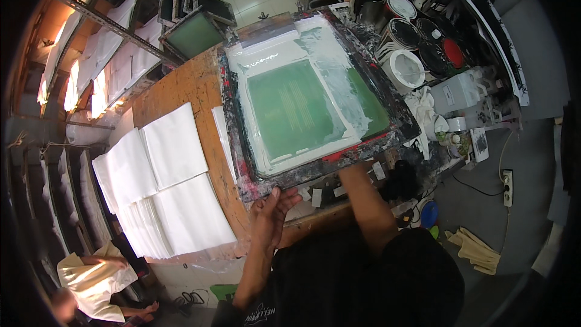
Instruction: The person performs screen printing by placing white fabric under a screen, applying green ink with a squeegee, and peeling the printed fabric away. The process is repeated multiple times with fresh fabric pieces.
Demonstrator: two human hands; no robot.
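Since the screen [308, 100] is basically a big flat sheet of mesh [269, 118] in a chunky rim [290, 172], I'd guess it's more awkward than heavy: stiff round the outside, springy and easy to poke through in the middle. It sits over the right part of the wooden bench [203, 85], stretching from the far edge almost to the near one, with its near side clear enough for the right forearm [370, 209] to go underneath.

The left hand [272, 209] is at the rim's near left corner, thumb up against it and apart from the loosely bent fingers; can't tell if they're actually pinching. Right hand's hidden under there, so no clue about those fingers.

I'd only grab the rim, ideally opposite sides, and keep fingertips off the green. It's caked in black and red, so it might be slick if any of that's fresh.

Room-wise, folded white sheets [175, 151] fill the bench's near left corner, with a narrow bare strip before the frame. The right edge is worse: paint cans [404, 31], a white tub [396, 72] and rags [417, 109] crowd right beside it. More screens [196, 37] stand near the far edge. Straight up looks freest to me.
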